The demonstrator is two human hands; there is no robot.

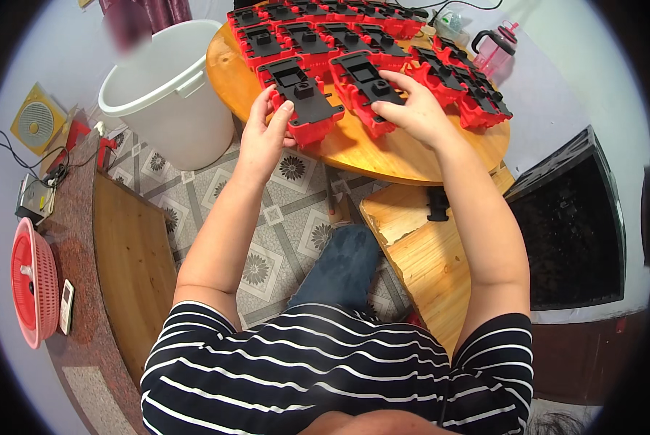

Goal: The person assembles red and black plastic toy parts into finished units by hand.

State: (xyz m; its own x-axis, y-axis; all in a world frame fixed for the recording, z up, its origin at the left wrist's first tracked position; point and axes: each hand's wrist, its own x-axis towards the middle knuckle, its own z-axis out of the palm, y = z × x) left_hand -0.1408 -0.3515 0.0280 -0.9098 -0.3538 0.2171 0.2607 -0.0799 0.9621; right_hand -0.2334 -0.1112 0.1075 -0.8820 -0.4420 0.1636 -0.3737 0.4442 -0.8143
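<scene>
Two red plastic housings with flat black tops sit side by side near the front edge of the round wooden table. My left hand is closed round the left housing, thumb on its side near the black top, fingers partly hidden behind it. The right housing is in the grip of my right hand, its thumb and fingers on the right side of the black top. Each top has a rectangular recess and a raised round black part.
Rows of similar red-and-black housings cover the table's far side, more at its right. A pink jug stands behind. Left are a white bin and a counter with a pink basket. A wooden bench is at lower right.
</scene>
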